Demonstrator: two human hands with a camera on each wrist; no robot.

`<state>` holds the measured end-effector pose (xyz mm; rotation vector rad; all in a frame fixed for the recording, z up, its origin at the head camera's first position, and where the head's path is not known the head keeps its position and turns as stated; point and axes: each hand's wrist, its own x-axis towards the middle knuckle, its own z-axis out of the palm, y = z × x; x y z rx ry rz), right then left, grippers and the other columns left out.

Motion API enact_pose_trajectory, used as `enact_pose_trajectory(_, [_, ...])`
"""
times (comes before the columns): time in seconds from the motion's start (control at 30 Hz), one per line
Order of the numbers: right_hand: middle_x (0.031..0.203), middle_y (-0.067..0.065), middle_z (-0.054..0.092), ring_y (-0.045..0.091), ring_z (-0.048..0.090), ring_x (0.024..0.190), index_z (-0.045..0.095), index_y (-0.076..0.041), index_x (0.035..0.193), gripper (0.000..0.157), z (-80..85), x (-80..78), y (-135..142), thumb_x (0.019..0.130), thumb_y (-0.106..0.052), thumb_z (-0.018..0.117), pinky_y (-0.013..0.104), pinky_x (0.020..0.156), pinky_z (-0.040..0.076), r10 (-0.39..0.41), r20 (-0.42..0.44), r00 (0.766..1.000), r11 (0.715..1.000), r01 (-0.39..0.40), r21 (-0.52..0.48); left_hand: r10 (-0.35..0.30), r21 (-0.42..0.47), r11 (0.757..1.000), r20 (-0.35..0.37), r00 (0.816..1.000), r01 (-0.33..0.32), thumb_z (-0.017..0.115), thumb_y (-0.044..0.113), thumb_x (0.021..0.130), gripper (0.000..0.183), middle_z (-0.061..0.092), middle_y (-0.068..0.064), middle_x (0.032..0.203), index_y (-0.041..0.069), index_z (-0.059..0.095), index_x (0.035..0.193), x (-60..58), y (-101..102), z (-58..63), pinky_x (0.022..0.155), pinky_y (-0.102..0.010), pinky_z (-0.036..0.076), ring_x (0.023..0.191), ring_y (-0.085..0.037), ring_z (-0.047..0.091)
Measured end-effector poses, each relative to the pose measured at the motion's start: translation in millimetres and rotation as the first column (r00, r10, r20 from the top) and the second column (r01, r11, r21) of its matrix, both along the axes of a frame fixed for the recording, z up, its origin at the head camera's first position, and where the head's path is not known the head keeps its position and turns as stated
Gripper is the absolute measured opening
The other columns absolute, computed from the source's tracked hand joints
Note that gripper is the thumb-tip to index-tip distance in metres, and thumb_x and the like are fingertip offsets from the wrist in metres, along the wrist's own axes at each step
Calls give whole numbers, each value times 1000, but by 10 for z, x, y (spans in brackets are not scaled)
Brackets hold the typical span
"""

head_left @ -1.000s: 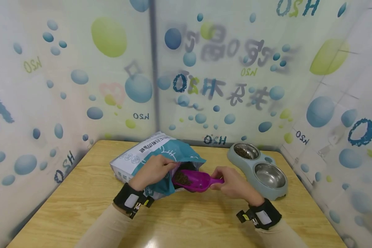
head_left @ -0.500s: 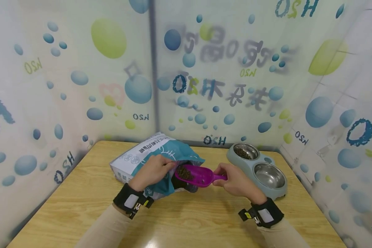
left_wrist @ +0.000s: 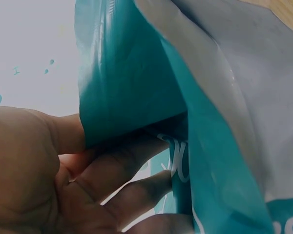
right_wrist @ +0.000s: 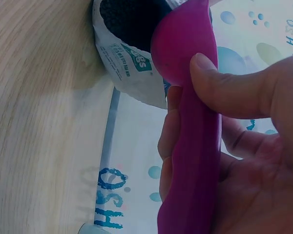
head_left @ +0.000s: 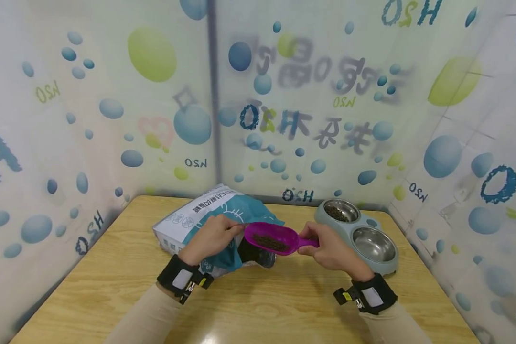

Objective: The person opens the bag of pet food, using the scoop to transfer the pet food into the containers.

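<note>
A white and teal pet food bag point(head_left: 245, 205) lies on the table, its mouth facing right. My left hand point(head_left: 212, 239) pinches the edge of that mouth between thumb and fingers; the left wrist view shows the teal flap point(left_wrist: 132, 87) folded over the fingers. With my right hand point(head_left: 330, 246) I grip the handle point(right_wrist: 195, 151) of a magenta scoop point(head_left: 284, 232), thumb along its top. Brown kibble point(head_left: 271, 242) lies in the scoop, which is just outside the bag's mouth and overlaps it in the head view. Dark kibble point(right_wrist: 124, 19) shows inside the bag.
To the right stands a blue-grey double pet feeder point(head_left: 351, 228). Its far steel bowl point(head_left: 350, 206) contains some kibble, while the near one point(head_left: 373, 244) shows bare metal. Patterned curtains point(head_left: 284, 172) border the wooden table point(head_left: 258, 301) behind and at both sides.
The scoop has come up and right out of the bag's mouth with kibble in it, levelling as my right hand moved. My left hand has stayed on the bag's edge.
</note>
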<state>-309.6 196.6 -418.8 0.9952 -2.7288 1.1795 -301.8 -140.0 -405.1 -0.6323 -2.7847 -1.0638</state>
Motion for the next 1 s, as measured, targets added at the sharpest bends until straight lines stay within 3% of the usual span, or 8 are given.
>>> enact_pose_trajectory(0.23, [91, 0, 67, 18, 64, 78, 61, -11, 102, 18, 6, -25, 38, 91, -11, 75, 32, 66, 53, 27, 31, 999, 998, -25, -60, -6, -13, 1000, 12, 1000, 6, 55, 30, 106, 39, 35, 7, 53, 15, 70, 74, -11, 10, 10, 42, -24, 29, 44, -9, 37])
enact_pose_trajectory(0.37, [91, -1, 67, 18, 64, 78, 62, -12, 103, 17, 23, -45, 64, 92, -13, 75, 33, 66, 53, 16, 25, 1000, 997, -15, -69, -4, -13, 1000, 19, 1000, 5, 56, 30, 106, 37, 35, 7, 54, 15, 71, 76, -17, 9, 19, 42, -25, 28, 44, -9, 37])
enact_pose_trajectory(0.8, [92, 0, 67, 19, 63, 78, 63, -16, 102, 14, 136, -24, 132, 93, -13, 74, 37, 66, 52, -119, 49, 992, 992, 121, -44, -3, -30, 1000, 17, 1000, 4, 56, 29, 106, 35, 35, 6, 53, 17, 72, 78, -24, 7, -13, 40, -24, 28, 42, -9, 36])
enact_pose_trajectory(1.0, [92, 1, 65, 19, 61, 78, 63, -16, 103, 16, 161, -10, 173, 93, -18, 75, 37, 66, 50, -205, 50, 978, 978, 206, -27, 3, -30, 1000, 9, 1000, -2, 56, 29, 106, 32, 34, 6, 53, 18, 73, 80, -17, 9, -10, 40, -25, 27, 42, -10, 36])
